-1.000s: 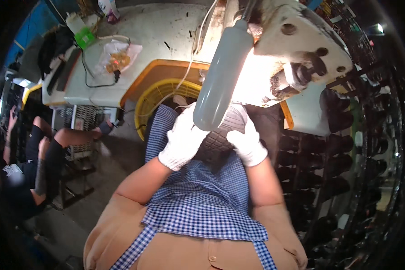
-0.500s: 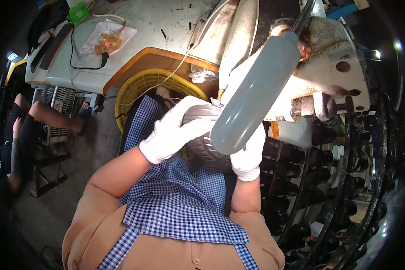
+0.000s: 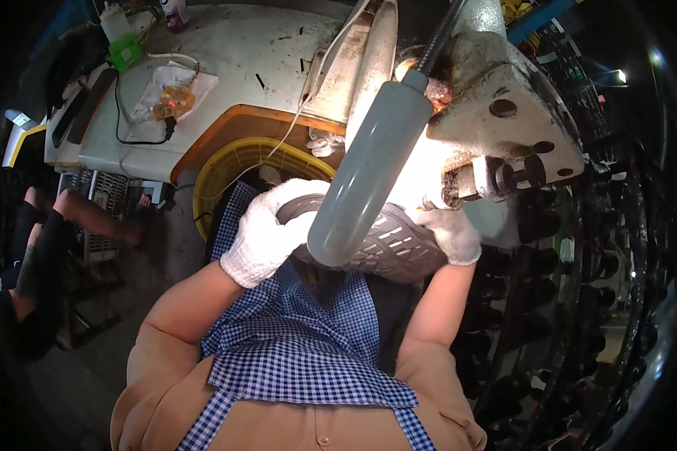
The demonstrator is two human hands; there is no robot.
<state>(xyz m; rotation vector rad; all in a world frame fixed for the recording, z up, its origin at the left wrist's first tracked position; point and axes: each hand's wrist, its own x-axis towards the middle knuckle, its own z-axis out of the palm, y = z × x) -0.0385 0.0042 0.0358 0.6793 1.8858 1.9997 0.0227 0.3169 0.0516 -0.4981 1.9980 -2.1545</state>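
Since half a second ago, left hand (image 3: 267, 240) has shifted to clamp the grey shoe sole (image 3: 387, 244) at its near end, while right hand (image 3: 451, 233) grips its far side, steadying it sole-up under the sewing machine (image 3: 504, 120). Grey lamp (image 3: 372, 173) hangs over the sole; yellow basket (image 3: 241, 161) sits left of the machine.
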